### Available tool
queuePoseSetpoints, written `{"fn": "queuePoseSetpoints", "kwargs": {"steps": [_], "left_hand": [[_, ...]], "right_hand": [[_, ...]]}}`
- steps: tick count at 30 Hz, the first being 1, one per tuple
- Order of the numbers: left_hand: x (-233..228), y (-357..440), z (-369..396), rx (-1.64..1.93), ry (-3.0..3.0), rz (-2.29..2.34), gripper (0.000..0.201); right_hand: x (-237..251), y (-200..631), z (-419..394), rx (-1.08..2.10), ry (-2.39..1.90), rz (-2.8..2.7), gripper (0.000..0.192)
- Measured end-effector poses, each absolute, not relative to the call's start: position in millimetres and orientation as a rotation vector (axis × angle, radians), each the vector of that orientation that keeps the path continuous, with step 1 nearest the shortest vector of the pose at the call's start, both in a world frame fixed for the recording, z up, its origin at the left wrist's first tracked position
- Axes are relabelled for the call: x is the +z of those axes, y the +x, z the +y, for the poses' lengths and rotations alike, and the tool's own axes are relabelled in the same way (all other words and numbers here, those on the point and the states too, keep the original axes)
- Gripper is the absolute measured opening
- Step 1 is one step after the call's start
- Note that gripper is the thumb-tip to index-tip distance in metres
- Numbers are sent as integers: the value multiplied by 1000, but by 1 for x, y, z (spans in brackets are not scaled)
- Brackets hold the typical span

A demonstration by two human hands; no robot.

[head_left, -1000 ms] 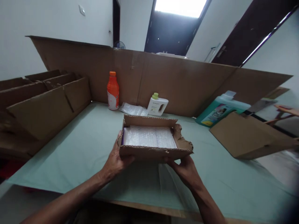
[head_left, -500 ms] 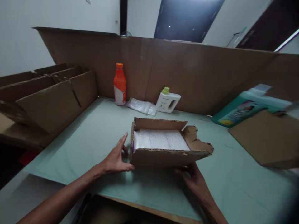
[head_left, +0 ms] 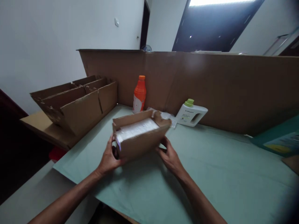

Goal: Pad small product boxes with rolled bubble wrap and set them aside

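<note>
An open cardboard box [head_left: 142, 144] with torn edges is held between my two hands, tilted and apparently raised off the cloth. Inside it lies a bubble-wrapped item [head_left: 136, 129] with a purple edge at the left. My left hand [head_left: 109, 157] grips the box's left end, thumb along the near side. At the lower right, my right hand [head_left: 169, 155] holds the box, its fingertips partly hidden beneath. Behind the box, a piece of bubble wrap [head_left: 171, 118] lies between an orange bottle [head_left: 139, 95] and a white jug with a green cap [head_left: 190, 114].
A divided cardboard organizer [head_left: 81, 105] stands along the left edge. A tall cardboard panel [head_left: 221, 93] closes off the back. On the right are a teal container [head_left: 280, 137] and a cardboard piece [head_left: 291, 163], both cut by the frame. Pale green cloth [head_left: 210, 174] covers the table.
The box has moved left and turned, its right end now swung away from me. My left hand has closed onto its end. The camera view has shifted left.
</note>
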State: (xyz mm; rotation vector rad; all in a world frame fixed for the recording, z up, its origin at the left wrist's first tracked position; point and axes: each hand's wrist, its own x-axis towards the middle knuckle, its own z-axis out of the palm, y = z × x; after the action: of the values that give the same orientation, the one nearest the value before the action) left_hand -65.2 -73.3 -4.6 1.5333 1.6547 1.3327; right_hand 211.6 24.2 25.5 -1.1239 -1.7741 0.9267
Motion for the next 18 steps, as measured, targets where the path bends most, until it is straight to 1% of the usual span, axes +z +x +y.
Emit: {"fn": "queuePoseSetpoints", "kwargs": {"steps": [2, 3, 7, 9, 13, 18], "left_hand": [[-2, -94, -61, 1427, 1417, 1789, 119], [1, -107, -52, 1464, 1359, 1873, 118], [13, -137, -4, 1494, 1233, 2176, 122], [18, -141, 24, 1498, 1197, 2235, 123], [25, -140, 74, 1515, 1110, 2299, 121], [23, -140, 110, 1556, 1028, 2361, 111]], "right_hand": [[15, 177, 31, 941, -1069, -1858, 72], [8, 166, 31, 923, -1061, -1908, 71], [-19, 151, 16, 719, -1029, -2081, 56], [-24, 154, 9, 658, -1031, -2110, 52], [-22, 158, 8, 641, -1046, -2114, 47], [-26, 158, 13, 656, -994, -2069, 38]]}}
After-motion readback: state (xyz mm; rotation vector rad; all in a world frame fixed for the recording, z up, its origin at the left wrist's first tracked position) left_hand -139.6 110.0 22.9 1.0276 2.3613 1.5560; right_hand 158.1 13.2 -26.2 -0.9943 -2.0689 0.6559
